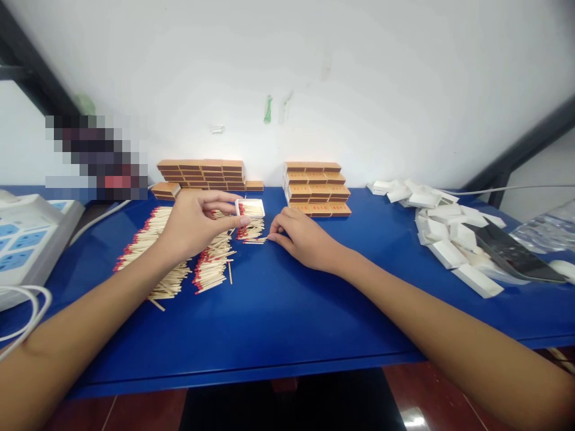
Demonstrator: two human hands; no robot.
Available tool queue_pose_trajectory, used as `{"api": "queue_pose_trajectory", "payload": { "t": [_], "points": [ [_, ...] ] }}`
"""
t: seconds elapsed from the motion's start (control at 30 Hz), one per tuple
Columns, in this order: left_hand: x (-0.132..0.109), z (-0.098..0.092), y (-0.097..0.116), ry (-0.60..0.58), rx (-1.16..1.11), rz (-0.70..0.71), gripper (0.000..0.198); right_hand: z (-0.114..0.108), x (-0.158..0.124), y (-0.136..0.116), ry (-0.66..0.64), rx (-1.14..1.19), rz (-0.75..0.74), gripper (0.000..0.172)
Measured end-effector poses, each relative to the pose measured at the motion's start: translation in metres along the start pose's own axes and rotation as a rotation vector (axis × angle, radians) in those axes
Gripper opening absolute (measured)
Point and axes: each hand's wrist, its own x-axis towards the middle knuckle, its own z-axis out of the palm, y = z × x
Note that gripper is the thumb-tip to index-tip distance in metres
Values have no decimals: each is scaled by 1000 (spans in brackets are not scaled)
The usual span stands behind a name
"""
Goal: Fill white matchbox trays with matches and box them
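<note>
My left hand (193, 224) grips a small white matchbox tray (258, 215) between thumb and fingers, tilted to face me. Red-tipped matches (248, 209) lie inside it. Just right of the tray, my right hand (305, 239) is closed in a pinch. Its fingertips are beside the ends of a few loose matches (255, 240) on the blue table; whether a match is between them is too small to tell. Heaps of matches (211, 266) spread under and beside my left hand, red heads mostly pointing left. One match (230, 272) lies apart from its heap.
Closed orange-brown matchboxes stand stacked by the wall, one stack (202, 173) behind my left hand and a stepped one (317, 188) behind my right. White trays (447, 253) pile up at right by a dark phone (516, 254). A power strip (27, 239) sits at left.
</note>
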Motion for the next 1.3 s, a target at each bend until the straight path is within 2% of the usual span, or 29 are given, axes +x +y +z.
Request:
{"api": "queue_pose_trajectory", "payload": {
  "t": [0.2, 0.43, 0.63, 1.07, 1.3],
  "points": [
    [0, 0, -3, 17, -6, -6, 48, -4, -3, -13, 56, 28, 0, 11],
    [-1, 0, 1, -16, -44, 16, 48, 11, -7, -36, 12, 31, -17, 10],
    [-1, 0, 1, -8, -25, 20, 46, 13, -6, -33, 62, 84, -3, 3],
    [0, 1, -2, -5, -28, 22, 45, 12, -5, -32, 31, 55, 22, 8],
    [-1, 1, -1, -23, -28, 15, 46, 11, -5, -31, 46, 46, 45, 4]
  ]
}}
